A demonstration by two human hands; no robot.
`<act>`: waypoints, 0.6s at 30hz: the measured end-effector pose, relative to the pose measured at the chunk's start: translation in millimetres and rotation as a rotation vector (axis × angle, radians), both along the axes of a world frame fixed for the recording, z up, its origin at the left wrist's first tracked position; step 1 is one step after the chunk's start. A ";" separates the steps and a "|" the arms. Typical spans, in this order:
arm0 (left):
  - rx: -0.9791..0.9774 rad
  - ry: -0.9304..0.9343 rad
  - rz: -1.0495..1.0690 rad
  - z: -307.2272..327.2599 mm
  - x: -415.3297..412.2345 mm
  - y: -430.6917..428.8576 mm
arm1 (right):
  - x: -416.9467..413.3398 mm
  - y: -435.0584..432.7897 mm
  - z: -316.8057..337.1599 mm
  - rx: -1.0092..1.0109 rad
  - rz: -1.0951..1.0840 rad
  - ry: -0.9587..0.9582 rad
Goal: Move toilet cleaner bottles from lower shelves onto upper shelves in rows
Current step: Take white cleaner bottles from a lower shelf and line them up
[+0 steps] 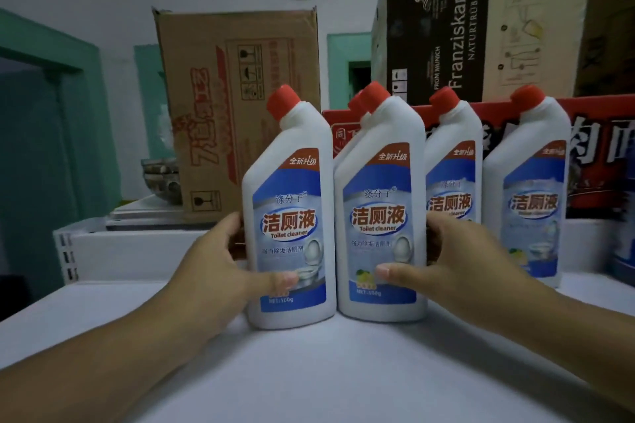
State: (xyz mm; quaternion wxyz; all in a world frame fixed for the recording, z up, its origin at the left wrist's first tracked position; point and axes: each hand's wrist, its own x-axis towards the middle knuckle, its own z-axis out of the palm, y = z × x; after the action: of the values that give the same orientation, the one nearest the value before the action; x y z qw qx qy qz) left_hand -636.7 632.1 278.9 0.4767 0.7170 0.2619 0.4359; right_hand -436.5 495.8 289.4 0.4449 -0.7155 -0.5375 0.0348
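White shelf (309,371): the left hand (220,261) grips the left toilet cleaner bottle (288,209), the right hand (470,257) the right bottle (378,203) touching it. Setting down, I reckon; next, slide both into line with the row (532,199) at two o'clock.

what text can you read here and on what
"洁厕液": labels of left front bottle, right front bottle
"Toilet cleaner": same labels
"全新升级": same labels
"Franziskaner": dark carton
"NATURTRÜB": dark carton
"FROM MUNICH": dark carton
Too blurred: brown carton, red box, bottles' small print
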 end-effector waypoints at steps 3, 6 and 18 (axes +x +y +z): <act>0.104 0.094 0.110 4.2 -4.6 -2.2 | -0.5 -4.8 3.5 -0.165 -0.105 -0.243; 0.160 0.121 0.176 5.6 -8.4 -1.5 | 1.9 -6.3 4.1 -0.269 -0.134 -0.330; 0.078 0.198 0.129 -2.9 -7.5 2.0 | 1.4 -1.8 0.9 -0.232 -0.044 -0.221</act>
State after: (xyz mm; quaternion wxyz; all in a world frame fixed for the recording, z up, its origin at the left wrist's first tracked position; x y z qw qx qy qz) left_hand -644.3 634.1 276.0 0.3912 0.7562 0.3363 0.4025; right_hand -435.1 494.0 290.3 0.2981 -0.7731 -0.5598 0.0079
